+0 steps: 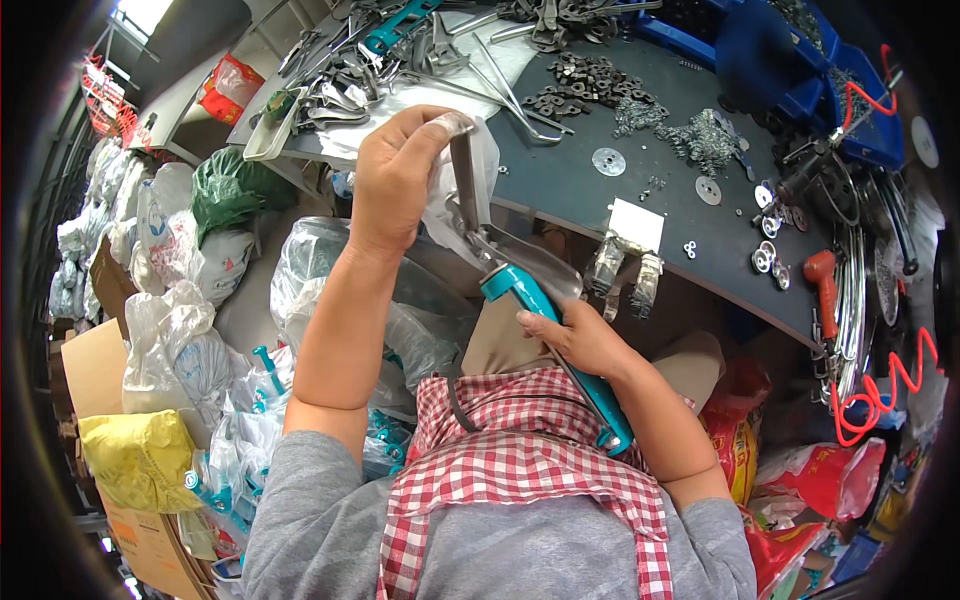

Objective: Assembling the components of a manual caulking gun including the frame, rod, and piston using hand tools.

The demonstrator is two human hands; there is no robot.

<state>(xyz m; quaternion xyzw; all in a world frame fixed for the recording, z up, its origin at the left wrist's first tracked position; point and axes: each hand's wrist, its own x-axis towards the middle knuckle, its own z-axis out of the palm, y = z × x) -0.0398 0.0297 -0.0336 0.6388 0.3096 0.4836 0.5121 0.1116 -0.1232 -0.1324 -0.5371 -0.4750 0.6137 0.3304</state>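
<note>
My right hand is wrapped round the long teal body of a hand tool, which slants from my lap up towards the bench. A dark flat metal bar stands up from the tool's upper end. My left hand is closed, its thumb and fingers pinching a thin clear plastic bag by the top of that bar. The bag hangs around the bar and the tool's metal head; I cannot tell how far down it reaches.
On the dark workbench lie metal levers, piled dark parts, small springs or fasteners and washers. Blue bins stand at the far right. Bagged teal tools, a yellow bag and cardboard crowd my left; red bags lie right.
</note>
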